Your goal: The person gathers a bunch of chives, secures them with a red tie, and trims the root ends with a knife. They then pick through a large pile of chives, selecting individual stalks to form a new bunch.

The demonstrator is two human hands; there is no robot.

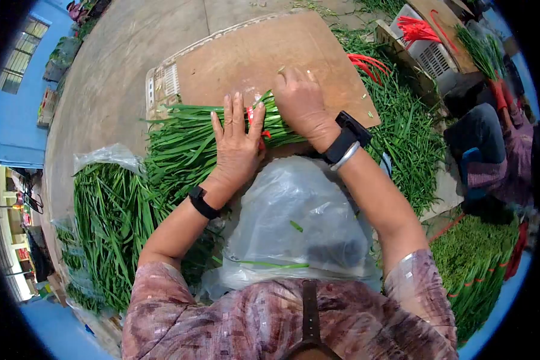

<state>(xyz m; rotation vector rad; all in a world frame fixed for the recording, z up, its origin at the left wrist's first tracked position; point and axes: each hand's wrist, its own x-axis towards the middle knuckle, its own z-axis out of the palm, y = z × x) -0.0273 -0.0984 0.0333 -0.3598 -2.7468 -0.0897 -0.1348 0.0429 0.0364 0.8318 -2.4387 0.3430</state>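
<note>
A bundle of long flat green leaves that look like garlic chives (183,141) lies across a brown board (240,60). My left hand (238,144) rests on top of it, fingers stretched out and spread. A red tie (250,115) shows around the bundle beside that hand's fingers. At the bundle's stem end, my right hand (303,103) is closed in a fist, with its fingers curled. Whatever it grips is hidden inside the fist. A clear plastic sheet (294,216) covers my lap, with a few loose leaf pieces on it.
More chives (111,234) are heaped at my left, partly in plastic. Loose green trimmings (396,138) cover the ground to the right. Several red ties (369,65) lie at the board's right edge. Another person (492,144) sits at the right near a white crate (435,57).
</note>
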